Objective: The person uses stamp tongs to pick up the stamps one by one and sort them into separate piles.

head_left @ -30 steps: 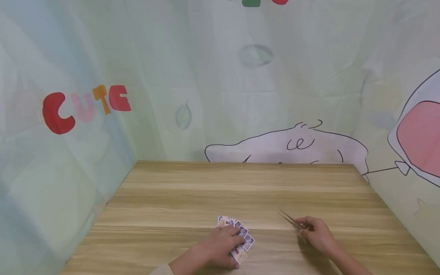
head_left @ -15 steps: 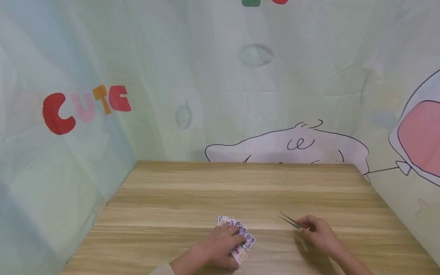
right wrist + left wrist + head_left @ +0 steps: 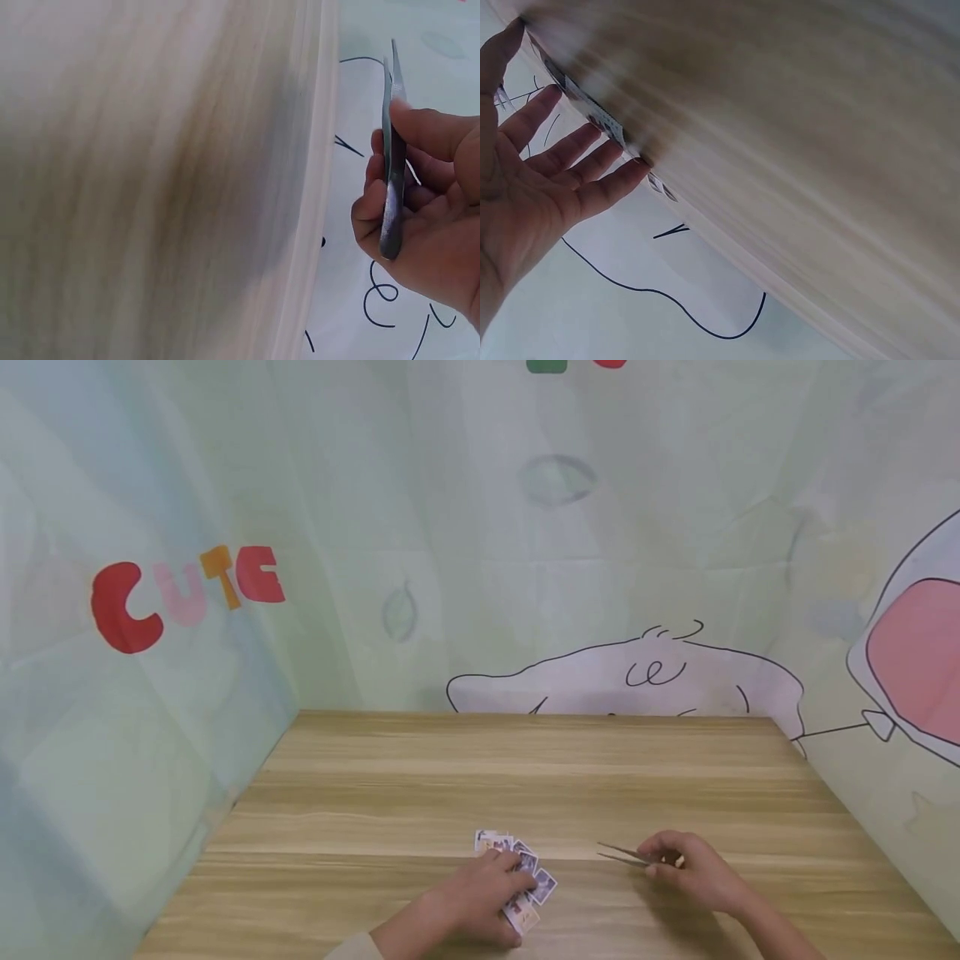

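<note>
Several small printed cards [image 3: 543, 887] with white borders lie overlapping on the wooden table, partly covered by my left hand [image 3: 483, 893]. The fingers of that hand are spread over the cards, and in the left wrist view the fingertips of the left hand [image 3: 547, 180] come down right at the card edges [image 3: 592, 112]. To the right, my right hand [image 3: 693, 872] holds metal tweezers [image 3: 622, 855] between thumb and fingers, above the table. Their two tips point left towards the cards and stand apart with nothing between them. The right wrist view shows the tweezers [image 3: 394, 172] lying along the curled fingers.
The wood-grain table [image 3: 450, 760] reaches back to a pale printed cloth backdrop [image 3: 360, 485]. This cloth also rises along the left and right sides, with coloured letters and cartoon drawings on it.
The tweezers in my right hand have turned, their tips swinging down and left in the head view. My left hand and the cards have hardly moved.
</note>
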Motion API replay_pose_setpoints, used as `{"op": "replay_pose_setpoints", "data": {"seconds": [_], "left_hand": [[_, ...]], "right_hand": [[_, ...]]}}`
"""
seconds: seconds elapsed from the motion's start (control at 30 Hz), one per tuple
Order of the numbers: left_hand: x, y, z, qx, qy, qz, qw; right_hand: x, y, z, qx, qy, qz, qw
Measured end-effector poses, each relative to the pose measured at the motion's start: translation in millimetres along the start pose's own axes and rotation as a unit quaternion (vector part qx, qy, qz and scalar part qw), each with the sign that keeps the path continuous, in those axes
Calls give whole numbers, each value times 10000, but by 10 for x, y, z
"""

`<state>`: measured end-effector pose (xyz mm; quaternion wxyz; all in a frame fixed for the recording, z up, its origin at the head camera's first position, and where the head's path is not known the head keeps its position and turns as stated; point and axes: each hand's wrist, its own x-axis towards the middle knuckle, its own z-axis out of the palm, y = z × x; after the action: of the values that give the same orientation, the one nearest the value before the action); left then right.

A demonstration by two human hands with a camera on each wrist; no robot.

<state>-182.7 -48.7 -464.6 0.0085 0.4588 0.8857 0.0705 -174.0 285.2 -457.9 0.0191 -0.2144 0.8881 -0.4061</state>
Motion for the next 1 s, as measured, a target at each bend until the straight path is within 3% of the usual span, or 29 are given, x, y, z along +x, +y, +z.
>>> {"op": "replay_pose_setpoints", "data": {"seconds": [0.13, 0.47, 1.0], "left_hand": [[-8, -1, -3, -47, 59, 51, 10000], [-28, 10, -11, -114, -39, -19, 9999], [-33, 6, -5, -17, -81, -57, 9999]], "right_hand": [[20, 27, -10, -59, -206, -231, 9995], [60, 100, 67, -327, -292, -617, 9971], [176, 21, 192, -490, -607, -778, 9939]]}}
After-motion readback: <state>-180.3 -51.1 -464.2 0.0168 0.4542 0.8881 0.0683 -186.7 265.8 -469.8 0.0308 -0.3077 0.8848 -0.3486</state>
